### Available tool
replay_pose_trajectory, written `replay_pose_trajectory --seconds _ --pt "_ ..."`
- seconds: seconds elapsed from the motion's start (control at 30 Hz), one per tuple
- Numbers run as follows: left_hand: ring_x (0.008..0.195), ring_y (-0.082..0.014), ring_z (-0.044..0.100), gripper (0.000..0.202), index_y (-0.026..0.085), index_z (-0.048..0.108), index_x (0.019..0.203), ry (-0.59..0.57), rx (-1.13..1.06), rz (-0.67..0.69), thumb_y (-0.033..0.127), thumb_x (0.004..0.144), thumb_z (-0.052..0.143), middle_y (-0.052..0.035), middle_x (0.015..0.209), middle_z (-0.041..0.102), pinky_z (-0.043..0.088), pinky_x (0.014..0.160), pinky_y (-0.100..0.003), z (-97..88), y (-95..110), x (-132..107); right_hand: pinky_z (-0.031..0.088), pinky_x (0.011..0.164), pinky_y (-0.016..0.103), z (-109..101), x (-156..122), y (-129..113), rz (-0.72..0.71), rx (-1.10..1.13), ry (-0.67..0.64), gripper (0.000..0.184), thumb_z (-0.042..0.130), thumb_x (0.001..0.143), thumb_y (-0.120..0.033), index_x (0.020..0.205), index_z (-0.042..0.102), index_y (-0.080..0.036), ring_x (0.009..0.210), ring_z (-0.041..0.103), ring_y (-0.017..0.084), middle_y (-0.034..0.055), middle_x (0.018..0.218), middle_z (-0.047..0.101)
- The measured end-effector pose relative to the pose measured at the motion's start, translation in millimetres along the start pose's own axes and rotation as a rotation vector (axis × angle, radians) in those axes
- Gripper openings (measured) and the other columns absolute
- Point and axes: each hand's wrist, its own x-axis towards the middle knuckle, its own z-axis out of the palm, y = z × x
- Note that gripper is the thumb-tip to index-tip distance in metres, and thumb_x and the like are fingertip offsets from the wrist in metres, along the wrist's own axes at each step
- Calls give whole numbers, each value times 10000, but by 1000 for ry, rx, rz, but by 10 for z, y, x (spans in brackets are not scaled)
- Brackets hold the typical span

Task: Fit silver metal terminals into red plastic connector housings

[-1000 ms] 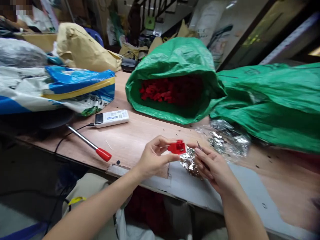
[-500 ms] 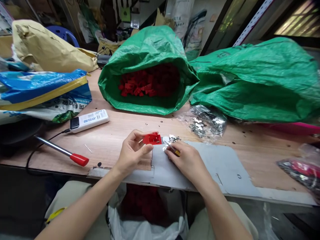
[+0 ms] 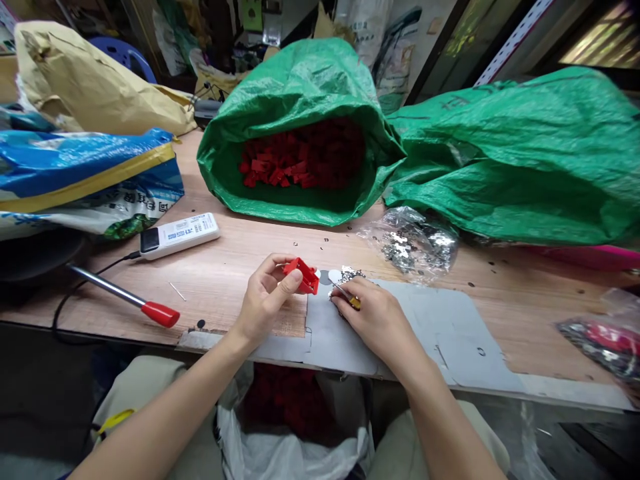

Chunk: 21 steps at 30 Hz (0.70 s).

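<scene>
A small red plastic housing [image 3: 306, 276] is pinched between the thumb and fingers of my left hand [image 3: 267, 297], tilted with a hollow side showing. My right hand [image 3: 377, 320] grips a thin metal-tipped tool with a yellow handle [image 3: 354, 302]; its exact kind is hard to make out. The tool's tip points left toward the red housing but is apart from it. Just beyond my right fingers lies a small pile of shiny metal pieces [image 3: 353, 272] on the grey mat [image 3: 445, 327]. A white round disc [image 3: 335, 275] sits beside that pile.
An open green sack [image 3: 300, 213] of red parts lies behind my hands, with another green sack [image 3: 525, 160] to its right. A clear bag of metal pieces [image 3: 413, 250], a white device [image 3: 180, 235] and a red-tipped lever [image 3: 160, 314] surround the work spot. A white bag [image 3: 290, 457] hangs below the edge.
My left hand has turned the red housing, so it now tilts down to the right. My right hand keeps its hold on the tool. The camera view has shifted slightly.
</scene>
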Motion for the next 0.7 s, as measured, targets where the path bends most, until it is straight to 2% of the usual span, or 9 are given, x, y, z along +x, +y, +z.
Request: replay_pose_trajectory --seconds 0.2,0.33,0.53,0.7 --pt "892 -184 704 353 153 624 1065 47 74 -36 438 868 694 -101 1049 734 581 737 -283 8 9 17 439 691 301 -31 0 11 -12 -5 -38 124 594 914 -196 847 696 -220 795 625 199 29 899 651" --pt "906 -191 693 402 147 638 1130 25 115 -81 467 887 658 -108 1089 714 593 731 -294 6 -5 25 421 659 294 -13 -1 12 -38 -70 -29 151 566 932 -197 829 677 -200 769 621 192 36 888 642" --pt "1071 -222 669 382 179 627 1214 -35 244 -59 426 922 620 -101 1187 685 583 895 -328 -13 -73 9 397 637 291 29 -1 -23 -78 -126 47 162 524 901 -171 792 641 -192 720 605 186 45 843 643" --pt "1088 -227 676 356 201 615 1257 -105 389 -9 393 963 554 -94 1230 679 565 918 -324 -17 -104 -13 379 626 288 31 34 -2 -52 -33 95 160 522 852 -190 702 575 -202 671 563 180 38 752 618"
